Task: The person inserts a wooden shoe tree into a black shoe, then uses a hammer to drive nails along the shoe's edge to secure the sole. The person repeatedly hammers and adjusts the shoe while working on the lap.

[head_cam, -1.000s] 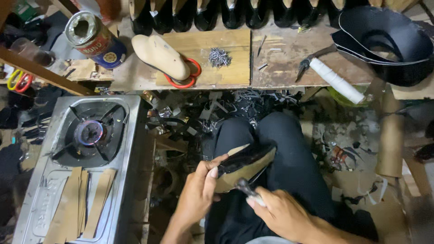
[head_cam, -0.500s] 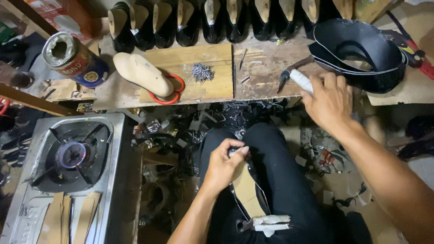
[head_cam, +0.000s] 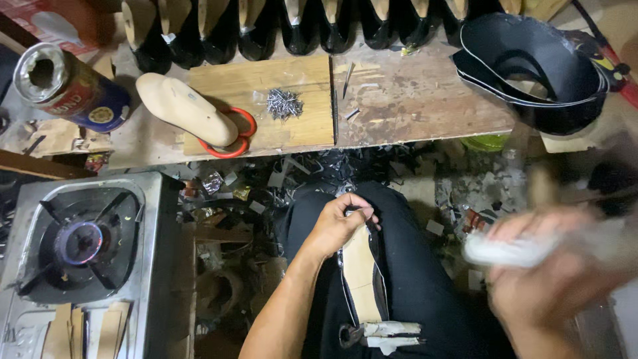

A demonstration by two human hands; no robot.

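Black shoe [head_cam: 362, 266] sits sole-up in lower centre; left hand [head_cam: 335, 226] fingers pinching its toe, blurry right hand [head_cam: 551, 279] fingers wrapped round a white-handled tool [head_cam: 512, 249].

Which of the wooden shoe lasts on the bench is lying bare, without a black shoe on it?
The pale last beside the tin can, lying on red scissors; the back-row lasts all carry black uppers.

Head view, steeply down, close overhead
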